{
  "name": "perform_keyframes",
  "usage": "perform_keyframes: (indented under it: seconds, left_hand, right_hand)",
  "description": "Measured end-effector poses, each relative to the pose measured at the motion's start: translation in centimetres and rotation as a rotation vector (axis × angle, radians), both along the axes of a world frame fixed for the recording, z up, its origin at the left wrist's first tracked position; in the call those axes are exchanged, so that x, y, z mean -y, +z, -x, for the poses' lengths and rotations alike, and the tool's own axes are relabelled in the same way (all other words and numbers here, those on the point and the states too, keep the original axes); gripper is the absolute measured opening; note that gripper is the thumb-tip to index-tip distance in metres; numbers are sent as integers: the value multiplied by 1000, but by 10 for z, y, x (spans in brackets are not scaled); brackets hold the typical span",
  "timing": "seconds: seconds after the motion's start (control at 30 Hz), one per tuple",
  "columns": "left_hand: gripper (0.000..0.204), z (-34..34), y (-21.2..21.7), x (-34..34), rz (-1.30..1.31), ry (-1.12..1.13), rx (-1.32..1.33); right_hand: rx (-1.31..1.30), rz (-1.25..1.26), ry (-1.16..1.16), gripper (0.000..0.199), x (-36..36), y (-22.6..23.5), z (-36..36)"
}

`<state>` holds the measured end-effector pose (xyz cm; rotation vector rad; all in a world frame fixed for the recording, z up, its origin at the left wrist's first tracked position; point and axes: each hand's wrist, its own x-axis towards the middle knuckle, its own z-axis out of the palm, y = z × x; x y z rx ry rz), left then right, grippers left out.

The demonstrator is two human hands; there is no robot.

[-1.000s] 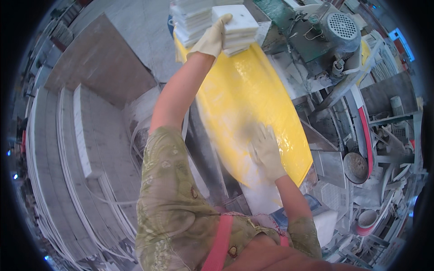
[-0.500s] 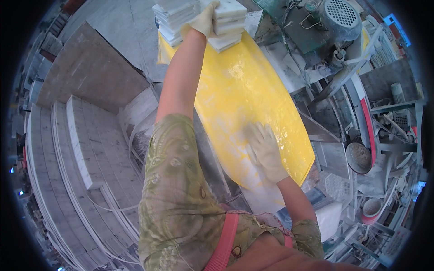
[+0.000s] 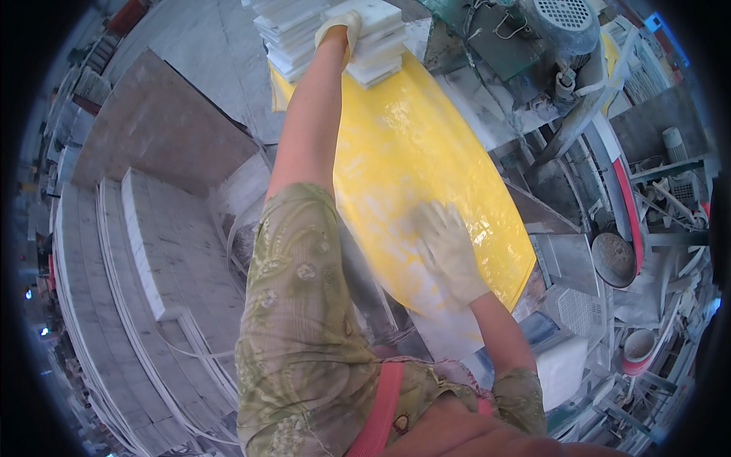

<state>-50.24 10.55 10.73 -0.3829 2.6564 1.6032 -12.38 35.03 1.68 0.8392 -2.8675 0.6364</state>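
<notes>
Yellow table (image 3: 396, 145), tile stack (image 3: 365, 38) under left hand (image 3: 339, 27)

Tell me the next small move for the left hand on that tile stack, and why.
Probably lift the top white tile clear. The gloved left hand rests on the stack of white tiles at the yellow board's far end, while the right hand lies flat on the board.

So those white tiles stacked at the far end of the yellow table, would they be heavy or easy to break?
Probably heavy for their size: the white tiles look like cut stone. The stack sits uneven, so a push might slide pieces off. Thin edges could chip. The gloved left hand rests on them.
</notes>
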Motion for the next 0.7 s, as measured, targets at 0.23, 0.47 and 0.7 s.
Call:
perform_keyframes:
  seconds: [0.23, 0.47, 0.7]
  left_hand:
    - [72, -4, -2, 8, 274, 17, -130]
    - [53, -191, -49, 17, 162, -1, -485]
    - [32, -480, -125, -5, -271, 15, -120]
  right_hand:
    - [3, -36, -11, 43, -1, 3, -3]
    - [-70, -78, -16, 46, 0, -6, -7]
    - [-167, -95, -15, 47, -3, -28, -8]
